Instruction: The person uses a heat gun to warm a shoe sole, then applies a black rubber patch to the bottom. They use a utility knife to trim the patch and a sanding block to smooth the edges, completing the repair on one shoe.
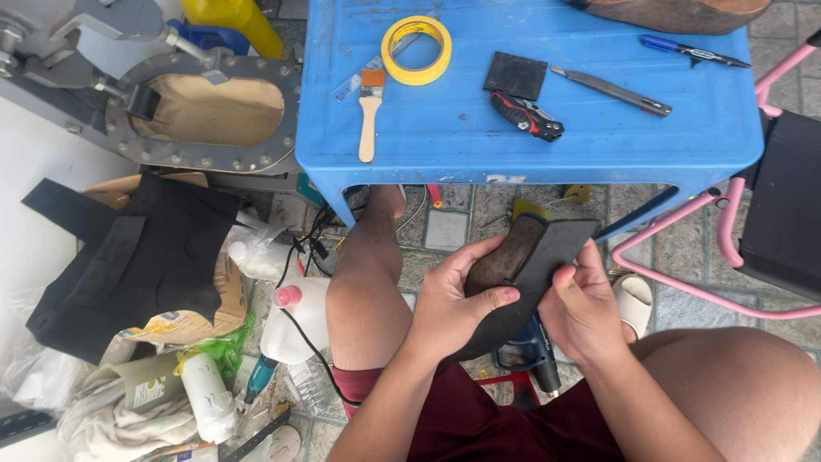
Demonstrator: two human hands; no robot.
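Over on the far left, a black rubber sheet [128, 257] lies draped across a heap of bags and bottles on the floor, with a white jug [295, 321] beside it, and a grey metal frame with an oval opening [205, 111] sits above. Moving right, the blue plastic table [530, 145] carries a wooden-handled brush [369, 111], a roll of yellow tape [416, 50], a small black square patch [516, 75], a red and black folding knife [527, 116], a slim blade tool [611, 91] and a blue marker [693, 53]. Below the table's edge, over the person's lap, the left hand [449, 304] is closed around a dark brown shoe sole piece [500, 261], thumb laid across its face. Against that piece lies a black rubber sheet strip [547, 265], and the right hand [586, 312] pinches its right edge, fingers curled shut on it. The strip looks thin, light and floppy, likely to bend unless backed by the stiffer brown piece; its matt surface should not slip much. Holding near the edges, as both hands do, seems the sound place. Farther right stands a pink-framed chair [753, 257].
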